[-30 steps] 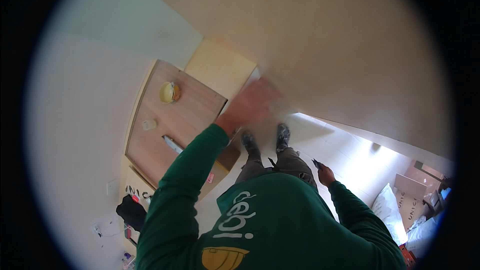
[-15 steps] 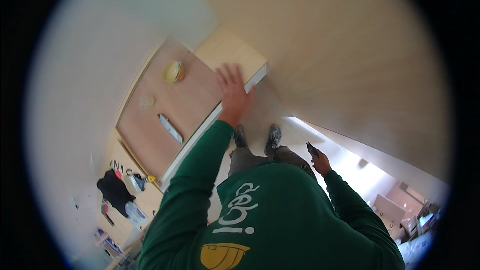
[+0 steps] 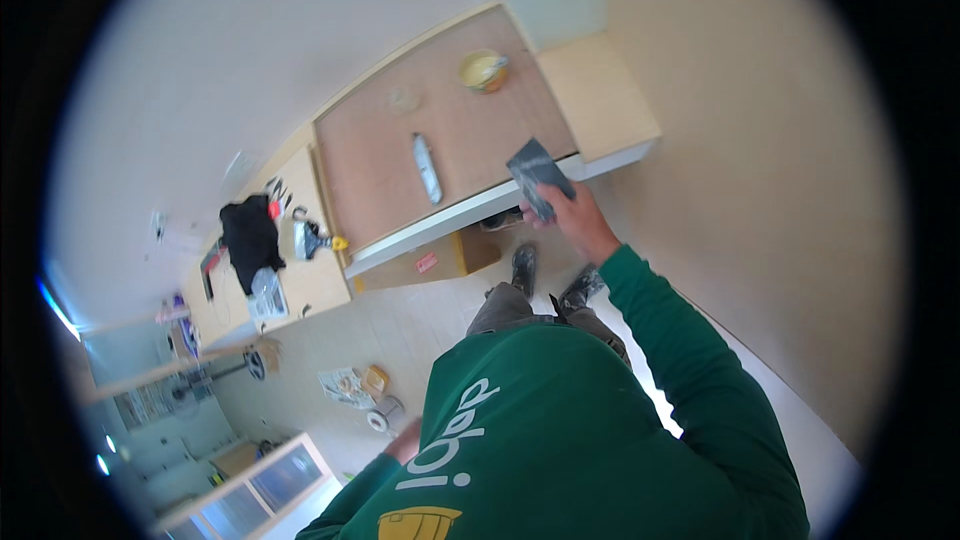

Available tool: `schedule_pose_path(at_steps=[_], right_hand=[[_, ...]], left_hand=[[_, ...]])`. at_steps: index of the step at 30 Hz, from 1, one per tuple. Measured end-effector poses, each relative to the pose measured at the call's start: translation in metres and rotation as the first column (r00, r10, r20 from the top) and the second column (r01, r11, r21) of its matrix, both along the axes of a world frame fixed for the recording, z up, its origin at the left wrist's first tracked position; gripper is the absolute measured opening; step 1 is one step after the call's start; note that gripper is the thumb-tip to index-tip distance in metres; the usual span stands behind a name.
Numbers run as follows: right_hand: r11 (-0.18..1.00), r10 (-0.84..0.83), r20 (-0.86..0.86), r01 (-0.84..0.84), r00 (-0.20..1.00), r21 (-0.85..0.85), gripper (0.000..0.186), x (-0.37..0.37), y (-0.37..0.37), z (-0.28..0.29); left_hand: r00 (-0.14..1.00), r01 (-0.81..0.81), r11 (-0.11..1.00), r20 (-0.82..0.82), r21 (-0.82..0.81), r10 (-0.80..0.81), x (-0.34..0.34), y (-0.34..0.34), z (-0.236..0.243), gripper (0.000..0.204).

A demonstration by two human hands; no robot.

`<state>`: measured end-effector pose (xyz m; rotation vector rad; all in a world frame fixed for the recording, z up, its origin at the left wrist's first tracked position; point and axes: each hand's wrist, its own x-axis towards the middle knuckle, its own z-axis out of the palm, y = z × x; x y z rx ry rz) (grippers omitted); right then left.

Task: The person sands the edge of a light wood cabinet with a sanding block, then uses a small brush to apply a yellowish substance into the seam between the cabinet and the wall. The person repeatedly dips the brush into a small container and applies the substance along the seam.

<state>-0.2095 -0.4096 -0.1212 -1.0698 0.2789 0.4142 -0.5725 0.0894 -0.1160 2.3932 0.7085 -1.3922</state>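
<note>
The brown worktop [image 3: 370, 180] is widest, with a cardboard box [image 3: 400, 270] under its edge. Near this edge, the right hand [image 3: 570, 215] is closed around a dark grey plate [image 3: 537, 168]. On the worktop lie a grey tool [image 3: 427, 170] and a yellow bowl [image 3: 484, 71], its content too blurred. The left hand [image 3: 405, 441], mostly hidden, has a grip one cannot tell.
</note>
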Motion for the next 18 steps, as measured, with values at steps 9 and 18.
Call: schedule_pose_path(at_steps=[9, 18], right_hand=[[0.850, 0.460, -0.081, -0.465, 0.884, -0.248, 0.048, -0.056, 0.054, -0.039], [0.301, 0.814, -0.338, -0.840, 0.473, -0.451, 0.039, -0.381, -0.005, -0.029]], left_hand=[[0.948, -0.276, 0.948, 0.118, -0.158, 0.296, -0.026, -0.009, 0.023, 0.041], [0.966, -0.033, 0.934, 0.230, -0.355, 0.122, 0.066, 0.061, 0.031, 0.037]])
